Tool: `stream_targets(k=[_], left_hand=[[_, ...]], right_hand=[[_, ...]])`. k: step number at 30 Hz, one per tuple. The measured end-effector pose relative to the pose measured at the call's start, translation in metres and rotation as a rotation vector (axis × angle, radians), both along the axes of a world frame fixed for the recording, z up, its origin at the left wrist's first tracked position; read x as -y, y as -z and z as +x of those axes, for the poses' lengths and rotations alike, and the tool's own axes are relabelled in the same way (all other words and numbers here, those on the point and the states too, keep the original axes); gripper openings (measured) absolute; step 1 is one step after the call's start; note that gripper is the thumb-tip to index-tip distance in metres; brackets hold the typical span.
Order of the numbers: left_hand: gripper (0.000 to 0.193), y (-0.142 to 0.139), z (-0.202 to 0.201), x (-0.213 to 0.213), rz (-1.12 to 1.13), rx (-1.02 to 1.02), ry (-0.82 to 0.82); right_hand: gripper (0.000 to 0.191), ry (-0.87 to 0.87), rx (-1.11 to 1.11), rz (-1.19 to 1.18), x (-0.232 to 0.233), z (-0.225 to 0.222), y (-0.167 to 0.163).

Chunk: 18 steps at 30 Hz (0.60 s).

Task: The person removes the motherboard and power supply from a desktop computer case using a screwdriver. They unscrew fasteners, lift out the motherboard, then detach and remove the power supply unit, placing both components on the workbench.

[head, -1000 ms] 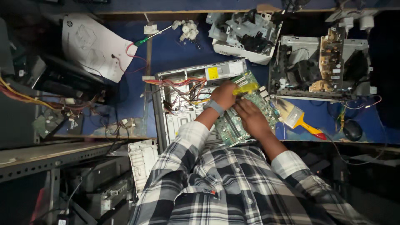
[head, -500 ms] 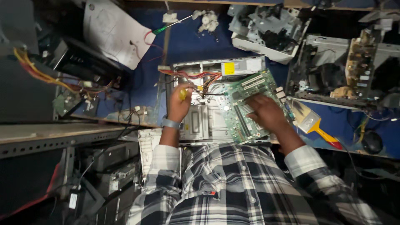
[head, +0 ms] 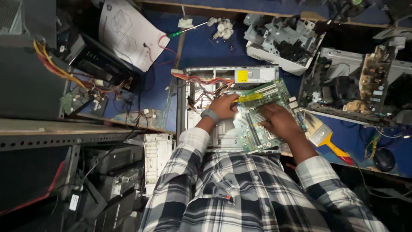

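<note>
A green motherboard (head: 274, 96) lies tilted over an open grey computer case (head: 201, 81) on the blue bench. My left hand (head: 223, 106), with a grey wristband, is closed around a yellow-handled screwdriver (head: 251, 97) that lies across the board's upper edge. My right hand (head: 279, 120) rests flat on the middle of the board and presses on it. Red, yellow and orange wires (head: 206, 81) run inside the case beside my left hand. A silver power supply with a yellow label (head: 253, 76) sits at the case's far end.
A paintbrush with a yellow and red handle (head: 326, 139) lies right of the board. Dismantled grey machine parts (head: 283, 43) and another gutted unit (head: 365, 86) fill the back right. A green-handled screwdriver (head: 184, 30), a paper sheet (head: 124, 34) and a black mouse (head: 383, 159) are nearby.
My left hand has moved right from the case's wires to the board's edge and now grips the yellow screwdriver. My right hand stays on the board. The view has shifted slightly.
</note>
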<state>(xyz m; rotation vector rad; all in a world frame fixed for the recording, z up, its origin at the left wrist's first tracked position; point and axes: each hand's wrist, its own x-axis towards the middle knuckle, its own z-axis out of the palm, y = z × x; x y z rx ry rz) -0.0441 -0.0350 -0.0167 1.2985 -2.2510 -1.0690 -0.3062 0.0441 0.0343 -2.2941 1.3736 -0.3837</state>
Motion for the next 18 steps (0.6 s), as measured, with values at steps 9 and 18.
stream_targets(k=[9,18], left_hand=[[0.012,-0.002,-0.013,0.009,-0.136,0.102,0.003],[0.037,0.009,-0.008,0.002,-0.214,0.086,-0.020]], right_hand=[[0.050,0.044,-0.012,0.024,-0.002,-0.002,0.004],[0.049,0.046,-0.020,0.026,-0.002,-0.002,0.008]])
